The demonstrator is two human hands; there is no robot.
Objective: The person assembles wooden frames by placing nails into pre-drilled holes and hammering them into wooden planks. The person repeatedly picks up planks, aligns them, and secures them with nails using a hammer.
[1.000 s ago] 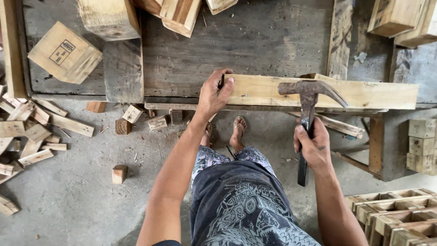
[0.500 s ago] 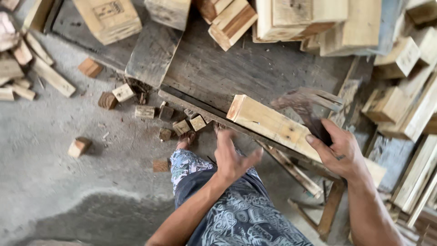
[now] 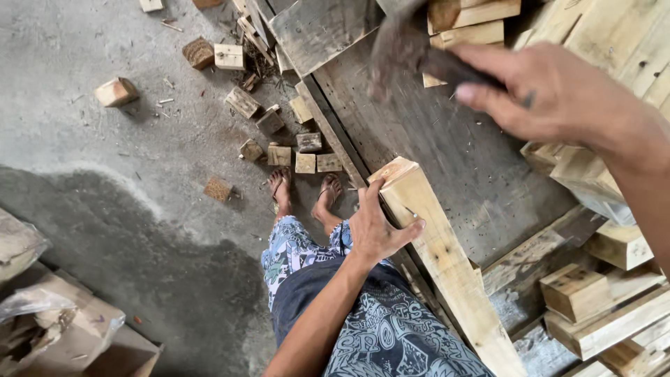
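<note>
Both hands were busy at a rough wooden workbench [image 3: 447,153], seen from above by a camera on the person's head. Left hand [image 3: 373,227] was clamped around the near end of a long pale timber beam [image 3: 440,251], fingers curled over its top face and thumb along its side, pinning it against the front edge of the bench. Right hand [image 3: 558,91] was closed on the dark handle of a hammer [image 3: 405,45], raised high above the bench top and smeared by motion blur, so the head's shape was hard to make out.

Compared with a second earlier, the hammer had left the beam, where its head had been resting, and had swung up and well clear of the wood. The beam had also turned in the view, now running diagonally from the left hand toward the lower right, and the left hand had shifted from the beam's upper edge to its end. Judging from that, a fresh blow seemed to be in preparation, with the beam held steady for it.

Below the bench, two sandalled feet [image 3: 303,192] stood on grey concrete floor [image 3: 105,181] scattered with small wooden offcut blocks [image 3: 279,132]. Stacked timber pieces [image 3: 593,293] lay at the right, and crumpled plastic-covered cardboard [image 3: 63,321] sat at the lower left.
</note>
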